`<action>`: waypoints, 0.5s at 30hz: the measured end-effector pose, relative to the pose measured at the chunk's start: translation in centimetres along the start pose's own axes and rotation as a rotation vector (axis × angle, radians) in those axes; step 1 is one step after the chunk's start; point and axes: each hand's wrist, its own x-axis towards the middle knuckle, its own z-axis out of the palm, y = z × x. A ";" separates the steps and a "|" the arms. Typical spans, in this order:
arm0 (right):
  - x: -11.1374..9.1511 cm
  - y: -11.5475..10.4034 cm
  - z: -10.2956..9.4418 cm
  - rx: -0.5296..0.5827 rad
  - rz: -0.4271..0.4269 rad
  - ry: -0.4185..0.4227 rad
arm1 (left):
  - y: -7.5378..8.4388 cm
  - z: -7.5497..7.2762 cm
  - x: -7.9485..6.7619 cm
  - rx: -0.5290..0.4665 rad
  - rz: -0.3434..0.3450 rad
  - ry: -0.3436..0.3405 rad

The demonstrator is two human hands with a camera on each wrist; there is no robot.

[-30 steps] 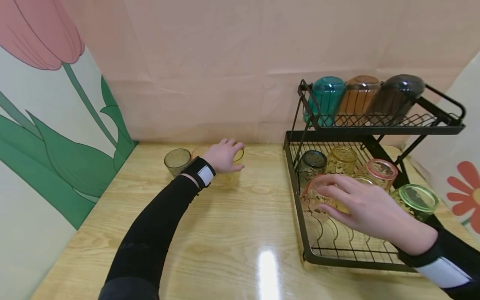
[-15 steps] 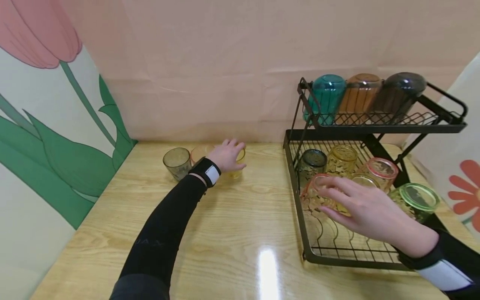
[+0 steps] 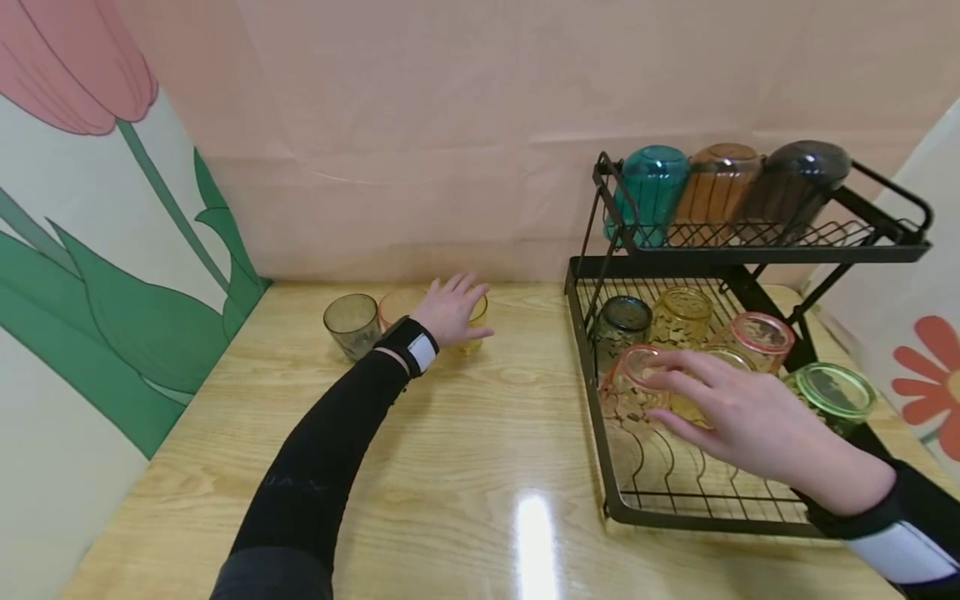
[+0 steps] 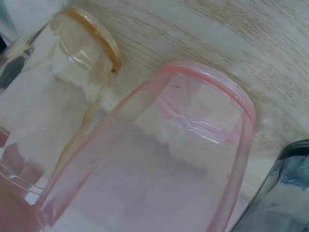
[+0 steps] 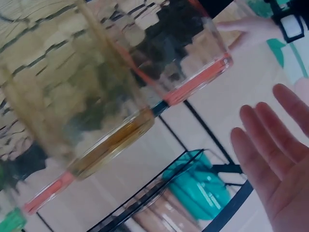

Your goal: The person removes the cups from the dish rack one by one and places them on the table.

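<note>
With left hand (image 3: 452,312) and right hand (image 3: 738,408) uncurled, grasping seems pending: the translucent yellow glass tumbler (image 4: 58,101) at twelve o'clock likely needs clasping.

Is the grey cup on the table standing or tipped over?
Standing: the grey cup has its open rim up, base on the table.

Rack (image 3: 712,527) is built of dark metal wire, matt-coated by look. Inside rack: yellow tumbler (image 5: 82,101), glassy, walls textured in blocky relief. On rack's top tier: teal tumbler (image 3: 651,190), smooth and glossy, highlights reflected. Left of rack: pink tumbler (image 4: 178,154), smooth glassy sides; table (image 3: 465,450) faced in wood grain, light mirrored in gloss; sleeve (image 3: 324,458) in matt black cloth. Behind rack: matt, creased backdrop (image 3: 412,150), paper or cloth unclear.
</note>
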 end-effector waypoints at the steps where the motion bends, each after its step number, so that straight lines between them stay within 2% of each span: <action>1: -0.2 0.2 -0.1 -0.012 0.026 -0.027 | 0.1 0.0 -0.2 0.014 0.014 0.023; 4: -1.1 1.0 -0.3 -0.054 0.103 -0.111 | 0.5 -0.3 -1.1 0.024 0.080 0.104; 9: -2.7 3.2 -0.8 -0.090 0.219 -0.212 | 1.6 -0.5 -3.4 0.028 0.252 0.235; 11: -3.3 4.3 -0.9 -0.083 0.271 -0.242 | 2.1 -0.4 -4.4 0.018 0.298 0.261; 15: -4.5 6.4 -1.1 -0.083 0.383 -0.299 | 3.1 -0.4 -6.4 -0.048 0.341 0.274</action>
